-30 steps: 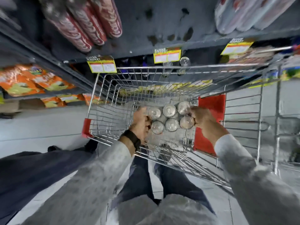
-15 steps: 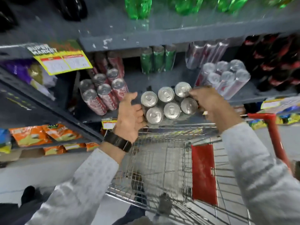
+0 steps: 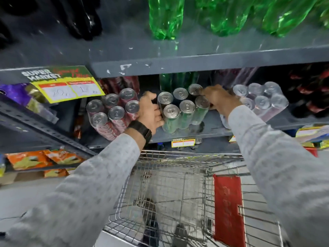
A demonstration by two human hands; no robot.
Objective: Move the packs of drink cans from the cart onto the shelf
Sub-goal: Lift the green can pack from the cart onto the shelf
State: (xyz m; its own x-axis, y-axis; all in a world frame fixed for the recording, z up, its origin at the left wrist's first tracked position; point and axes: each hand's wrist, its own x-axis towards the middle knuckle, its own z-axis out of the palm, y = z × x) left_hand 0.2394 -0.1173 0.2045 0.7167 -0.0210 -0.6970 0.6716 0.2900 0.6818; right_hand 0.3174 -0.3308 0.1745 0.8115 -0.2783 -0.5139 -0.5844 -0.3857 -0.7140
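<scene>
Price tag (image 3: 66, 88): yellow, hangs from the upper shelf edge at far left.
Snack bags (image 3: 35, 160): orange, on a low shelf at left, below the cans.
Red pack (image 3: 111, 112): six cans in clear wrap, stands on the shelf (image 3: 210, 125), just left of the left hand.
Left hand (image 3: 151, 113): fingers curled against the left side of the green pack, thumb raised; a dark watch on the wrist.
Green pack (image 3: 181, 111): six green cans, silver tops toward the camera; its base is on the shelf, between the red pack and the pale pack; tilted slightly.
Right hand (image 3: 220, 98): closed over the pack's upper right corner, gripping it.
Pale pack (image 3: 263, 98): six cans in clear wrap, just right of the right hand.
Green bottles (image 3: 213, 15): on the shelf above.
Cart (image 3: 178, 193): wire basket below both arms; red flap at its right side.
</scene>
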